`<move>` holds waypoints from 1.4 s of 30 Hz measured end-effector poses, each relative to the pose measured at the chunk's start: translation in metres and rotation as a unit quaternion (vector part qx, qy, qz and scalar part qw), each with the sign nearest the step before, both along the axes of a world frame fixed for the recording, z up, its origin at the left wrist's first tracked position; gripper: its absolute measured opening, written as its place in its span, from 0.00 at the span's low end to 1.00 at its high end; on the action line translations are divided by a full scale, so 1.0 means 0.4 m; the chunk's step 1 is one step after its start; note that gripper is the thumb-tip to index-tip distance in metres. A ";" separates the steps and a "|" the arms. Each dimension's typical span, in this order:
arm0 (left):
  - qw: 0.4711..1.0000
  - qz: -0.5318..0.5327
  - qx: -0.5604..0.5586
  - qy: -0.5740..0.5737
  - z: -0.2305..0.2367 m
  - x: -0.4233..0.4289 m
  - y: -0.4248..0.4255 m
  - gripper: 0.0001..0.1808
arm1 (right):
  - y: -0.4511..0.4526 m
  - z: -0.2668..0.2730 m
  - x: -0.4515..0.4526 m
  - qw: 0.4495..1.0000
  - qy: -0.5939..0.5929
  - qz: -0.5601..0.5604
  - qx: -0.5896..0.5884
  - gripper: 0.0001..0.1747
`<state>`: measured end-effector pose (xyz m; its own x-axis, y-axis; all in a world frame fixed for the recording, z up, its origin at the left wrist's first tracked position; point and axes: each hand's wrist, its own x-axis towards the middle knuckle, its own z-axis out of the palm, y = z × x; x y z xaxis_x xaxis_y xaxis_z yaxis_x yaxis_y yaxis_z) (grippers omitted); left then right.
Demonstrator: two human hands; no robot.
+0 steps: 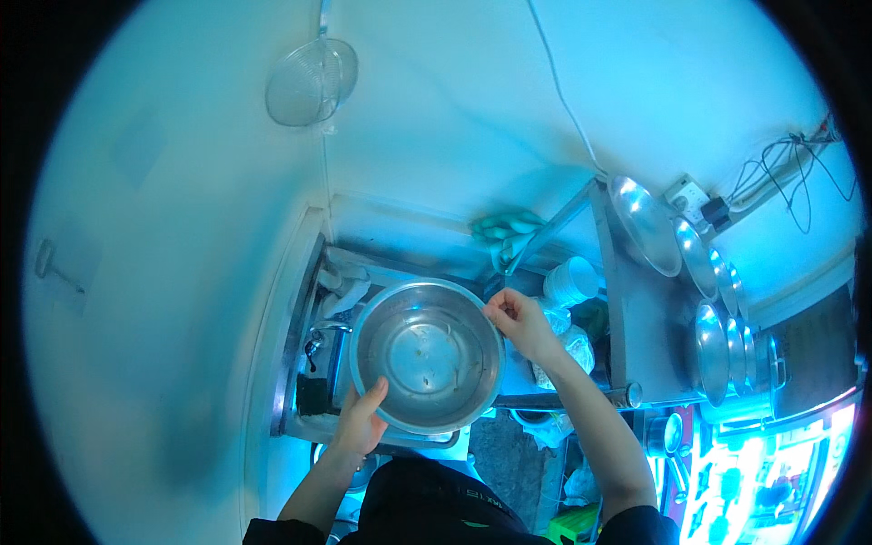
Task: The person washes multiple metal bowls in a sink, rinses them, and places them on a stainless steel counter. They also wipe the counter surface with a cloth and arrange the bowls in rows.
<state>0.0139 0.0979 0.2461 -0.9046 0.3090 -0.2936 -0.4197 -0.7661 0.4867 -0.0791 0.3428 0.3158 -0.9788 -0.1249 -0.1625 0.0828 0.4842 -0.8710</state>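
A wide stainless steel bowl [426, 354] is held up over the sink, with a few small scraps on its bottom. At its lower left rim my left hand [366, 415] grips it, thumb over the edge and fingers beneath. The fingers of my right hand [519, 323] are curled at the upper right rim; whether they pinch the rim or something small is not clear. A faucet [330, 328] stands just left of the bowl, and a pale cloth [347, 289] lies behind it in the sink corner. The bowl hides most of the sink basin.
Right of the bowl are plastic bags [575, 347] and a stack of white containers [571, 281]. Several metal bowls [644, 225] rest on a steel shelf [640, 327]. Green rubber gloves [511, 228] hang by the wall. A wire strainer [311, 82] hangs higher up. A power socket [688, 197] with cables is beyond the shelf.
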 end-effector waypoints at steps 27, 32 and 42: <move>0.999 0.037 0.027 0.016 -0.040 -0.030 0.033 0.24 | -0.051 0.022 -0.008 0.956 0.100 0.008 0.276 0.16; 0.998 0.043 0.016 0.040 -0.045 -0.028 0.037 0.25 | -0.063 0.032 -0.005 0.954 0.082 0.011 0.289 0.15; 0.996 0.074 -0.016 0.037 -0.019 -0.039 0.044 0.26 | -0.068 0.057 -0.017 0.966 0.044 0.034 0.254 0.25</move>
